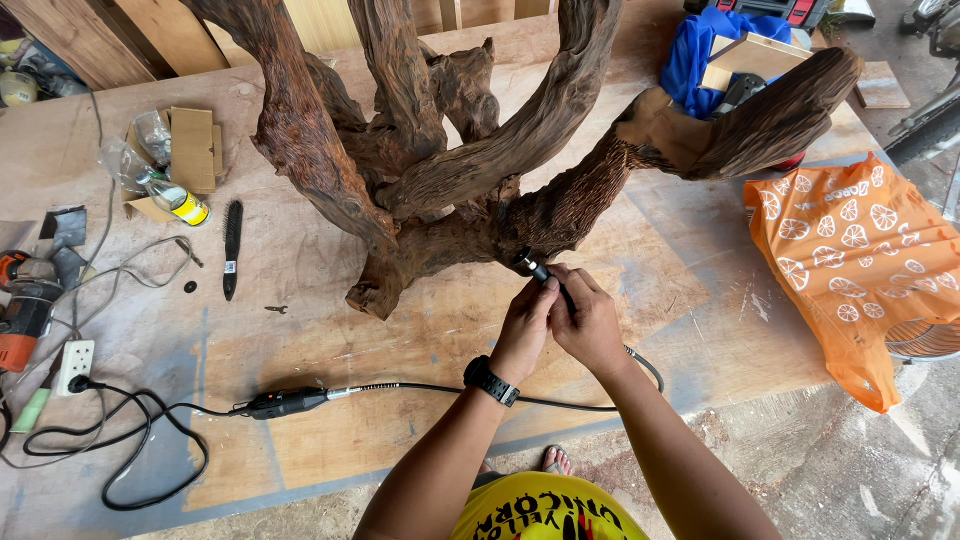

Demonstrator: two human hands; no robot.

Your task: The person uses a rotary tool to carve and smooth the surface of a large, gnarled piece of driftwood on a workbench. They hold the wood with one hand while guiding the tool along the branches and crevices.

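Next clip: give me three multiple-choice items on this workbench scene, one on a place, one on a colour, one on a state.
1. Where does the rotary tool body lie?
A. On the tabletop, left of the hands
B. On the driftwood root
C. On the floor

2. What colour is the patterned bag?
A. Green
B. Orange
C. Black

3. What are the left hand and right hand doing?
A. Resting flat on the table
B. Both gripping the handpiece against the root
C. Holding the bag

A: it lies on the wood beside its cable. B: orange with white prints. B: both close round it.
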